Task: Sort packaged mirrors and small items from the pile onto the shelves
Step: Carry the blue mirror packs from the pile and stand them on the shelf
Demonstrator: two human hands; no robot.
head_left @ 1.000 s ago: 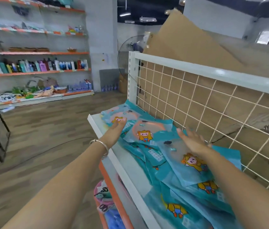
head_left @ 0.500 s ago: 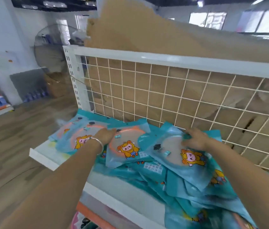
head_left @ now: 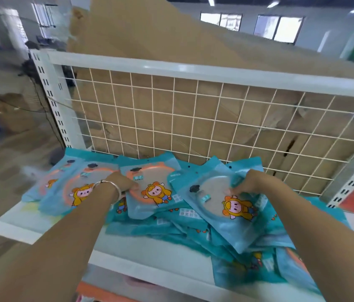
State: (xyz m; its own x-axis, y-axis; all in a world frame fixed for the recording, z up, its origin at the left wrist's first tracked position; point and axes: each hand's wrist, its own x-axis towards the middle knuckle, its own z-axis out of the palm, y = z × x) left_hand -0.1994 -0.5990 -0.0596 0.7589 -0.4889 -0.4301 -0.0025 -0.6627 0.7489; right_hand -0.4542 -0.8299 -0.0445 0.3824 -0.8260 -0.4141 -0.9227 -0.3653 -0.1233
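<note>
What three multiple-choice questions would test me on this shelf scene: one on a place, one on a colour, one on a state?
1. Where is the silver bracelet?
A. on the left wrist
B. on the right wrist
C. lying on the shelf

2. What colour are the mirror packets mostly?
A. red
B. teal blue
C. black

3. What is the right hand doing?
A. hanging free
B. pressing the wire grid
C. gripping the top packet

Answers:
1 A: the band circles the wrist of the left arm.
2 B: every bag in the pile is teal blue.
3 C: its fingers curl onto that packet's upper edge.
</note>
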